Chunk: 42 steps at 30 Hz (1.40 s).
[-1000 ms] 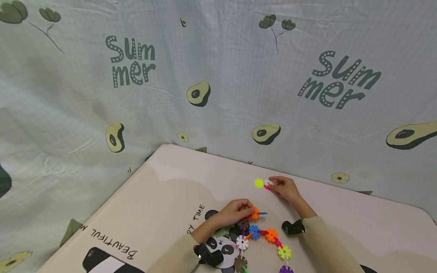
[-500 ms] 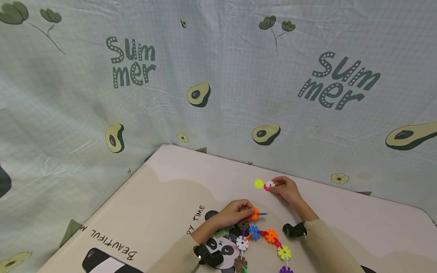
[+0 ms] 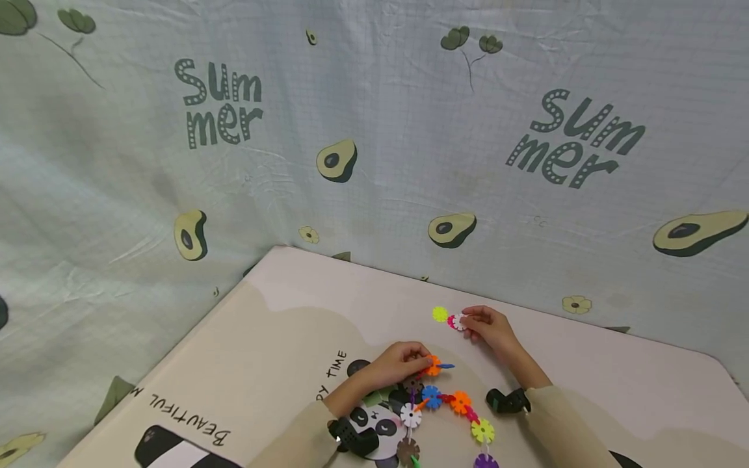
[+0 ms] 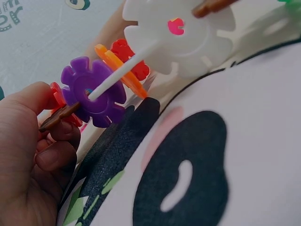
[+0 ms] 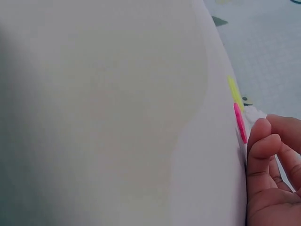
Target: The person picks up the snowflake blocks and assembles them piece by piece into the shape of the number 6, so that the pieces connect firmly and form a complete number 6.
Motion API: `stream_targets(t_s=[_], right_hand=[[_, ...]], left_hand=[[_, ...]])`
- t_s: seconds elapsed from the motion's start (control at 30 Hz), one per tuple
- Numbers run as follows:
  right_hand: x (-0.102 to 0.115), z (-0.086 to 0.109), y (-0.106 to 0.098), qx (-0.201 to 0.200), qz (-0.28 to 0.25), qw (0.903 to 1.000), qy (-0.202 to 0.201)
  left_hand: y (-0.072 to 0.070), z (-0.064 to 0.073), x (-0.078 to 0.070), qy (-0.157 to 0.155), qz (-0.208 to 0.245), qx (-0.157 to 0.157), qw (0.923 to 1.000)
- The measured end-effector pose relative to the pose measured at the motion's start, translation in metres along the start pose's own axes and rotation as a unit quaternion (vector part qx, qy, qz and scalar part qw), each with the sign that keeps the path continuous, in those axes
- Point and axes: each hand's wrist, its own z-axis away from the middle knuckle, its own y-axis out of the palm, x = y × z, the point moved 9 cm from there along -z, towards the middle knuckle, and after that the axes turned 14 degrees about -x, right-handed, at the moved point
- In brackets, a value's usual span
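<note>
My right hand pinches a white notched disc near the table's far edge. A pink notched disc lies against its left side, and a yellow notched disc is just beyond. My left hand grips the upper end of a chain of interlocked notched discs, by an orange disc with a blue disc standing edge-on beside it. In the left wrist view, the fingertips are at a red disc beside a brown disc and a purple disc.
The chain curves past a blue disc, a second orange disc and a light yellow disc, running out of the frame below. A panda print marks the table. A printed curtain hangs behind.
The right hand has drawn the white disc slightly nearer and away from the yellow disc; the pink disc now shows at its left. The left hand stays put.
</note>
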Motion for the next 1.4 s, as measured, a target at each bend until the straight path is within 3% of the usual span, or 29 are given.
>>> stream_targets(t_s=[0.67, 1.17, 1.4], right_hand=[[-0.002, 0.023, -0.003, 0.041, -0.033, 0.9985, 0.013], [-0.004, 0.042, -0.003, 0.074, -0.075, 0.9939, 0.033], [-0.005, 0.051, 0.001, 0.129, -0.087, 0.9878, 0.005]], left_hand=[[0.000, 0.000, 0.003, -0.008, 0.006, 0.011, 0.9999], [-0.003, 0.000, 0.001, -0.009, -0.014, -0.009, 0.9998], [-0.003, 0.001, -0.002, -0.009, -0.022, -0.018, 0.9995]])
